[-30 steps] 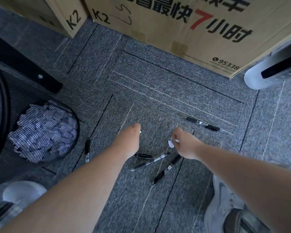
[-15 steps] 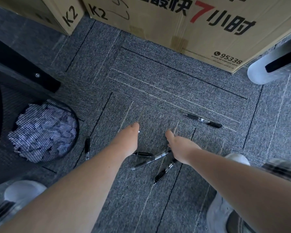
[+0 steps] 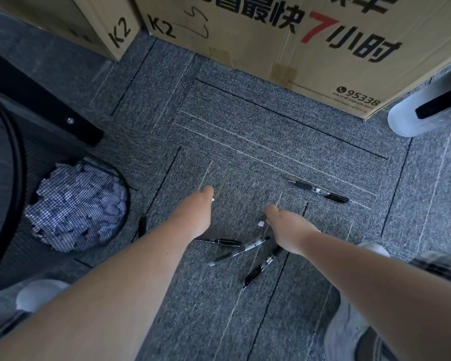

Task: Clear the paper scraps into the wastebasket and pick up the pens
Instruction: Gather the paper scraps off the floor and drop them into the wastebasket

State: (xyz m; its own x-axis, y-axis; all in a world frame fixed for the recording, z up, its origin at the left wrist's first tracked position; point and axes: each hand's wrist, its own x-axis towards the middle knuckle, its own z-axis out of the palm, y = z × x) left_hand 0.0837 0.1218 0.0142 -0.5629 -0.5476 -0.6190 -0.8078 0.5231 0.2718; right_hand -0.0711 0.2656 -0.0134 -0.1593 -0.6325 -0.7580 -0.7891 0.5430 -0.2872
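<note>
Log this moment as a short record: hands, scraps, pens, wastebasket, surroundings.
left hand: reaching down to the carpet, a white scrap showing at its fingers
right hand: low over the carpet, a white scrap at its fingers
pens: five on the carpet; three clustered below the hands, one far right, one beside the wastebasket
wastebasket: mesh, at left, filled with white paper
boxes: cardboard, standing beyond the pens

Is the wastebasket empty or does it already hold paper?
It holds paper: pale crumpled scraps show through the mesh of the wastebasket nearly to its rim. How deep they go cannot be told.
</note>
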